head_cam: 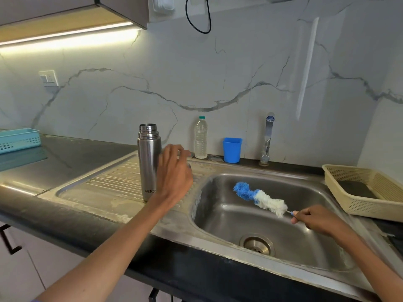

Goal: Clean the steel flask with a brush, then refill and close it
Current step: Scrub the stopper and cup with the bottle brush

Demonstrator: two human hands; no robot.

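**Sink station: flask uncapped, brush in hand**

Steel flask (149, 161): stands upright on the ribbed draining board (113, 184) to the left of the sink basin (250, 216). Mouth uncovered, threaded neck showing; lettering low on the body, partly hidden by the wrist in front.

Left hand (174, 173): held just right of the flask at mid-body height, overlapping its right edge in view. Grip slack, fingers loosely spread, closed round nothing; contact with the flask cannot be told.

Brush (260, 198): long fluffy head, blue at the far end, white at the near end, on a thin handle. It hangs slantwise over the basin, head pointing up and left.

Right hand (316, 219): over the basin's right side. Grip closed, fingers curled round the end of the brush handle.

Plastic water bottle (200, 138): clear, green cap on, upright at the back wall behind the sink.

Blue cup (232, 149): just right of the bottle.

Tap (267, 140): steel, behind the basin.

Cream basket (366, 190): on the dark surface (65, 153), right of the sink.

Teal basket (18, 139): far left on the same surface.

Drain (257, 244): near the front of the basin floor.
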